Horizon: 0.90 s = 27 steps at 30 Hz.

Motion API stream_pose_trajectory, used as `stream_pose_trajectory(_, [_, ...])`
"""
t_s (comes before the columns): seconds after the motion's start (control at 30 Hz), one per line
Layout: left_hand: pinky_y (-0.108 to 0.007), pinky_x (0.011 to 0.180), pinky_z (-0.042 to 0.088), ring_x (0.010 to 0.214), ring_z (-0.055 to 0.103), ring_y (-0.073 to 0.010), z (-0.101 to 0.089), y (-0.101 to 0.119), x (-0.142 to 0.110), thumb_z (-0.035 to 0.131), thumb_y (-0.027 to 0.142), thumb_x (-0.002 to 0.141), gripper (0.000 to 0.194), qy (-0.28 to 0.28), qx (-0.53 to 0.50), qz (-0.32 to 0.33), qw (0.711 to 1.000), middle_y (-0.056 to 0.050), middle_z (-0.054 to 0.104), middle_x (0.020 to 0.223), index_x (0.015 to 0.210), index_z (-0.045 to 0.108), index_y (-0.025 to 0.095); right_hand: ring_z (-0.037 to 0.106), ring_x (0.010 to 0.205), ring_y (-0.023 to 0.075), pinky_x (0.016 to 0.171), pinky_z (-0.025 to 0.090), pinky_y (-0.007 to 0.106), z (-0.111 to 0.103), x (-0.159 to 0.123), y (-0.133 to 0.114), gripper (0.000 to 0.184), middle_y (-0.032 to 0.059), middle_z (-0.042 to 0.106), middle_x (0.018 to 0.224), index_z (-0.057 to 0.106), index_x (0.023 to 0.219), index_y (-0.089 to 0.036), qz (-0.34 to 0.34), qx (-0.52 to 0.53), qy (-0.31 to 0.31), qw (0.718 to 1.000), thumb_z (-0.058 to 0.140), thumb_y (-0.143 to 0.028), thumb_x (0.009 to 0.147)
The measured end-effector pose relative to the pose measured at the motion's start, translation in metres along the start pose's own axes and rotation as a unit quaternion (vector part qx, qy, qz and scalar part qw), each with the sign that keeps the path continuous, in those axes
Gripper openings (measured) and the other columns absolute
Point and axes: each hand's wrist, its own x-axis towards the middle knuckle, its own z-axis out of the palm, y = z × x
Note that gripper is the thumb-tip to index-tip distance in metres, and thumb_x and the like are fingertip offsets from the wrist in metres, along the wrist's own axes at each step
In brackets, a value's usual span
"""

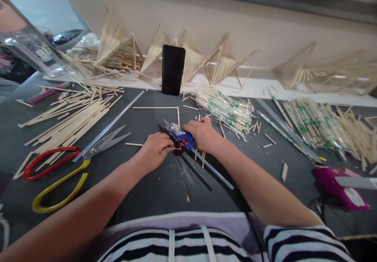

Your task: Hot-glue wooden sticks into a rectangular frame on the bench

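My right hand (203, 134) is wrapped round a blue hot glue gun (188, 141), its nozzle pointing up and to the left. A translucent glue stick (213, 168) sticks out of its back end. My left hand (157, 148) pinches a thin wooden stick (134, 144), whose left end shows beyond the knuckles; its other end meets the corner beside the glue gun. Above my hands, two wooden sticks (155, 107) lie joined at a right angle, the lower part hidden behind the glue gun and my right hand.
Large scissors (97, 149) with red and yellow handles lie open on the left, near loose sticks (73, 126) and a glue stick (110, 124). A phone (172, 70) stands at the back before stick models (193, 57). Wrapped chopsticks (225, 107) and a magenta device (338, 187) lie right.
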Motion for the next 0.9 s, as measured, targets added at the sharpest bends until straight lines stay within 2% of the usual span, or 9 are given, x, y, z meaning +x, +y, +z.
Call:
stream_pose_trajectory(0.2, [-0.031,0.077,0.039,0.086,0.057,-0.0182,0.0007,-0.0002,0.0000,0.053,0.022,0.087,0.014,-0.005,0.013,-0.008,1.000,-0.004,0.065,0.085,0.080,0.065,0.019,0.053,0.089,0.0221,0.078,0.019,0.036,0.0014,0.0012,-0.0004,0.037,0.0058,0.063,0.094,0.056,0.109,-0.023,0.007,-0.003,-0.007,1.000,0.060,-0.026,0.072])
stream_pose_trajectory(0.53, [-0.031,0.075,0.039,0.082,0.057,-0.0175,0.0043,-0.0015,-0.0009,0.055,0.021,0.086,0.013,0.017,-0.005,0.004,1.000,-0.003,0.064,0.081,0.079,0.065,0.018,0.055,0.084,0.0219,0.078,0.020,0.036,-0.0014,-0.0007,-0.0020,0.028,0.0054,0.063,0.092,0.058,0.103,-0.022,0.007,-0.010,0.002,1.000,0.056,-0.028,0.076])
stream_pose_trajectory(0.9, [-0.031,0.074,0.040,0.080,0.057,-0.0172,0.0046,-0.0015,-0.0006,0.056,0.020,0.085,0.012,0.023,-0.013,0.008,1.000,-0.003,0.064,0.079,0.077,0.065,0.017,0.053,0.083,0.0199,0.075,0.018,0.034,-0.0002,0.0012,-0.0018,0.029,0.0049,0.062,0.090,0.058,0.102,-0.022,0.005,-0.013,0.000,1.000,0.057,-0.023,0.073])
